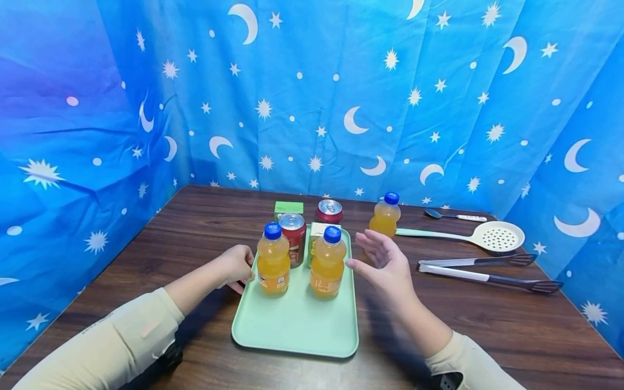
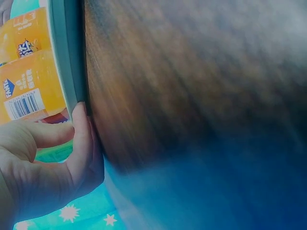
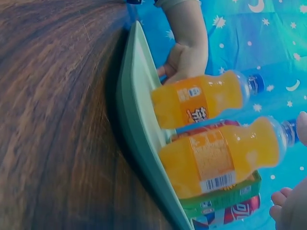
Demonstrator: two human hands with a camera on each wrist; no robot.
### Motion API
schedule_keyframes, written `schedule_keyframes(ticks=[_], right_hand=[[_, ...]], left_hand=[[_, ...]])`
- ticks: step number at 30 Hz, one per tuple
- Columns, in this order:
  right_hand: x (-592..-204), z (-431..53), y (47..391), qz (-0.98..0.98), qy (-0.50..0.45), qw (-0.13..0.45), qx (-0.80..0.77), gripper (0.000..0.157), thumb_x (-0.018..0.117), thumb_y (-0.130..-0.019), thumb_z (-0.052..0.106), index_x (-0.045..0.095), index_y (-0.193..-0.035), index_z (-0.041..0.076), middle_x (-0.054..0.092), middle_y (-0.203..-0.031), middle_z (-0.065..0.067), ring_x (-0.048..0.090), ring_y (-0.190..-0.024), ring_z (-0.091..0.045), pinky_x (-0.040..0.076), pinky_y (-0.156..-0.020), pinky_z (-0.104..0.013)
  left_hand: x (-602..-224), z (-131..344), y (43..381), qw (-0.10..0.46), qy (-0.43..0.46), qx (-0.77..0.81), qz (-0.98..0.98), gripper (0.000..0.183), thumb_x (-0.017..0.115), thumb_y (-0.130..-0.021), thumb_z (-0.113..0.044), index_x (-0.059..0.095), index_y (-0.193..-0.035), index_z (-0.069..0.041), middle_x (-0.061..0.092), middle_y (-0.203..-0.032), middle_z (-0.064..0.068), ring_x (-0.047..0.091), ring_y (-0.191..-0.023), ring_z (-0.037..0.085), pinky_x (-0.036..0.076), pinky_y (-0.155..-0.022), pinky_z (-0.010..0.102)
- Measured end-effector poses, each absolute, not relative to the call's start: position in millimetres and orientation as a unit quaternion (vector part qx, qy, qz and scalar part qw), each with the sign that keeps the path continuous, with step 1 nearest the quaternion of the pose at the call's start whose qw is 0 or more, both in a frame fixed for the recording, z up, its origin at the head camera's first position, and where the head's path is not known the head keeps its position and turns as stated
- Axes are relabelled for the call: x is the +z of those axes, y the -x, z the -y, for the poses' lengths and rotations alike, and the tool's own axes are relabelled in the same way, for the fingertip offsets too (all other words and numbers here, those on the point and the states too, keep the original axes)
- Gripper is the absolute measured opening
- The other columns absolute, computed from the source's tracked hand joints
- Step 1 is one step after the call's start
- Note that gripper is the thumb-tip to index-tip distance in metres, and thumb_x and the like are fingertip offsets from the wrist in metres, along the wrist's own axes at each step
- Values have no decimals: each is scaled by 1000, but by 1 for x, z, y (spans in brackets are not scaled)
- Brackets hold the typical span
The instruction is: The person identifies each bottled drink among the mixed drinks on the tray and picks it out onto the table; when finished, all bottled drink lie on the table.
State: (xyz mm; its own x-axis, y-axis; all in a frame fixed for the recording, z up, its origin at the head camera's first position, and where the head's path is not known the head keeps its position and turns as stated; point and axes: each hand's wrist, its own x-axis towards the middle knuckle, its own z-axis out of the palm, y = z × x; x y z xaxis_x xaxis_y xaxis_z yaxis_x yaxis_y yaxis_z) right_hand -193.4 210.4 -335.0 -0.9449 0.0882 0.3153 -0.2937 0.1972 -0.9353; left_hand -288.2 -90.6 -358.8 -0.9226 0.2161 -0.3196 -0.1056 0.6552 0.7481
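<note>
My left hand (image 1: 236,265) pinches the left rim of a light green tray (image 1: 294,330), thumb on top and fingers beneath, as the left wrist view shows. Beyond the tray's right rim, my right hand (image 1: 387,265) is raised with its fingers spread and relaxed, holding nothing. Two orange soda bottles with blue caps stand upright on the tray, a left bottle (image 1: 273,265) and a right bottle (image 1: 327,271). Behind the left one is a red soda can (image 1: 296,241). A green and yellow drink carton (image 1: 317,232) is partly hidden behind the right bottle.
Near the tray's far end are a second red can (image 1: 329,211) and a green carton (image 1: 289,207). To the right stand or lie another orange bottle (image 1: 385,219), a slotted skimmer (image 1: 497,236), a spoon (image 1: 470,218) and tongs (image 1: 458,270). A starry blue curtain (image 1: 312,97) borders the table.
</note>
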Motion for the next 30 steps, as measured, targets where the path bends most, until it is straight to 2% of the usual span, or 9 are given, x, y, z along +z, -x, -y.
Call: schedule_keyframes(ticks=[7,14,24,30], right_hand=[[-338,-199,197,761,-82,147,627,65,81,-74,19,48,-130,12,58,-126,-6,52,-117,-13,39,-101,-32],[-343,-192,200,763,-90,143,624,65,81,-73,20,50,-128,7,59,-123,-6,53,-116,-18,40,-101,-36],[-350,-184,205,766,-77,135,624,59,82,-72,24,53,-122,12,57,-124,-3,54,-114,-19,41,-99,-46],[-353,-180,210,762,-92,149,623,57,83,-71,21,54,-119,10,59,-120,-4,55,-112,-19,42,-99,-41]], left_hand=[[-360,92,288,194,-30,417,-887,26,63,-80,12,45,-97,3,50,-90,18,60,-68,26,56,-50,37],[-359,92,286,195,-30,419,-886,26,62,-80,13,44,-96,3,49,-90,18,60,-67,26,56,-50,37],[-361,92,290,195,-27,423,-884,26,63,-80,12,45,-97,3,49,-90,18,60,-68,26,56,-50,37],[-363,93,290,193,-31,429,-882,26,63,-80,12,44,-95,2,49,-89,18,58,-66,27,56,-49,37]])
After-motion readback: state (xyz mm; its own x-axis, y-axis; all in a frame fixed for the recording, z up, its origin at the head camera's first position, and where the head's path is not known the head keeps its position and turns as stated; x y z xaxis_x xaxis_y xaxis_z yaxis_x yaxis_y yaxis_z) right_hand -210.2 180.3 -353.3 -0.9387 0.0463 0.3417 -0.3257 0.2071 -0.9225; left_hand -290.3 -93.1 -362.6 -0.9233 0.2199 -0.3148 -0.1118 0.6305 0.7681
